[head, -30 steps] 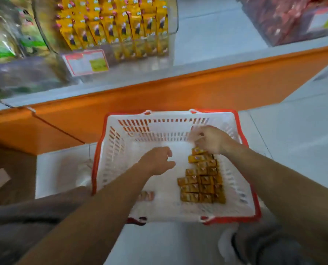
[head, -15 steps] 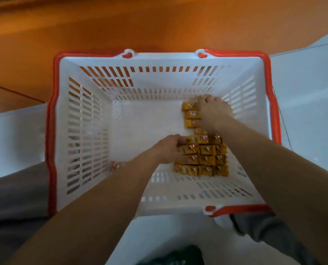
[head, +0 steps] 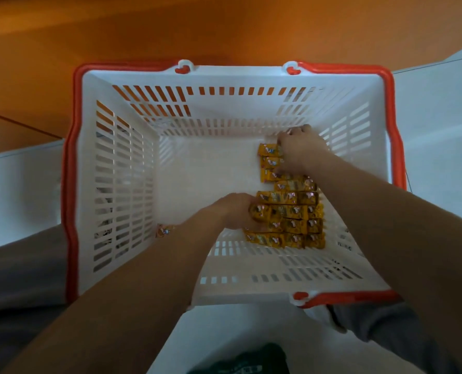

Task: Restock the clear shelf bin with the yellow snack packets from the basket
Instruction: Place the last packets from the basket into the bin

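Leftward, open basket floor (head: 197, 182); hands (head: 236, 211) (head: 298, 152) at packets' (head: 294, 211) edges.

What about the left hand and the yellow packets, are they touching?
Touching. The head view shows the left hand curled over the left edge of the yellow packets, with no gap.

Pretty dim shot overall, underexposed with a warm orange cast. The white basket (head: 224, 79) is the brightest bit, and its floor just left of the right hand (head: 298, 151) is lit soft and even. Both forearms go dark and muddy behind the hands. The yellow packets (head: 292, 211) right of the left hand (head: 235, 211) look soft, print unreadable. Fisheye bows the basket rim outward, and the orange panel (head: 224, 28) beyond the hands is smeary.
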